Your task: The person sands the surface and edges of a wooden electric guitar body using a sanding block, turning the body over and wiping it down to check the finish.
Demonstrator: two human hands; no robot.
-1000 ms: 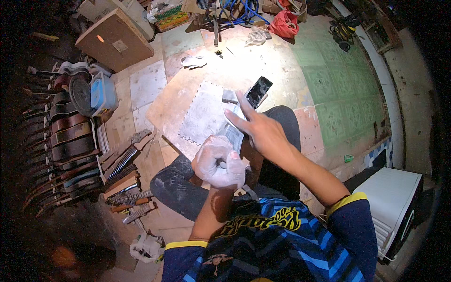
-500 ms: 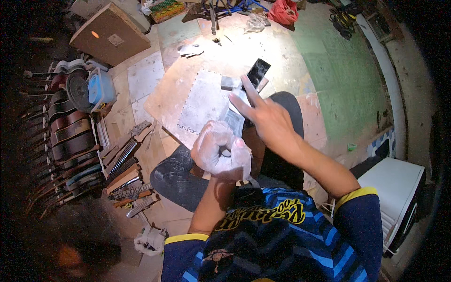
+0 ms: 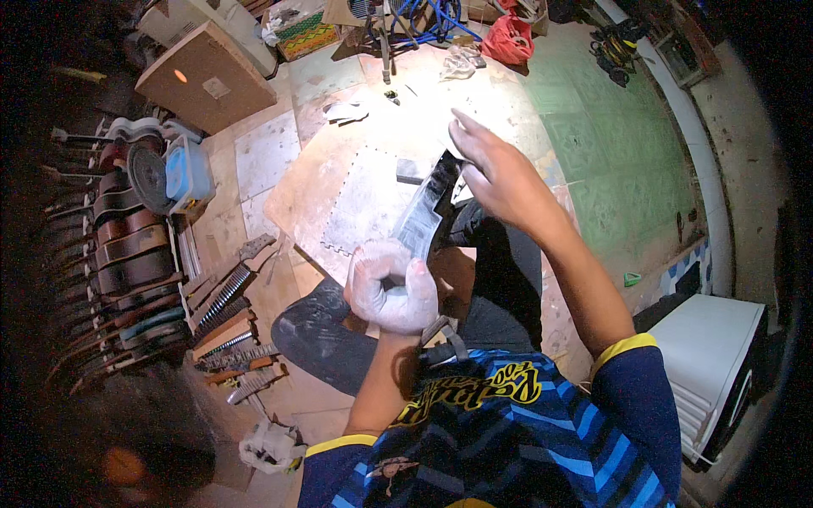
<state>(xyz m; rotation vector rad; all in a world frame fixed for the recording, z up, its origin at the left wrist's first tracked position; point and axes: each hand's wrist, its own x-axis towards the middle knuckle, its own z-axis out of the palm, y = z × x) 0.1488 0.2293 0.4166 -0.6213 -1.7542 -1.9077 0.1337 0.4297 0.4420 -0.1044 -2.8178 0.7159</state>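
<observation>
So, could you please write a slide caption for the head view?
Whitened left hand at the near end of a flat grey piece, right hand beyond, guitar necks at left.

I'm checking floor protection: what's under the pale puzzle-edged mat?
A tan sheet shows left of the mat; anything directly beneath is covered, and the left hand partly hides its near edge.

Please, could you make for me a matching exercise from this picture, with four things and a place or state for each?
1. left hand
2. red bag
3. blue tub
4. white box

A. beside a round dark disc
B. curled and whitish
C. at lower right, beside the right sleeve
D. near the top, beside green tiles

Pairs: 1-B; 2-D; 3-A; 4-C
</observation>
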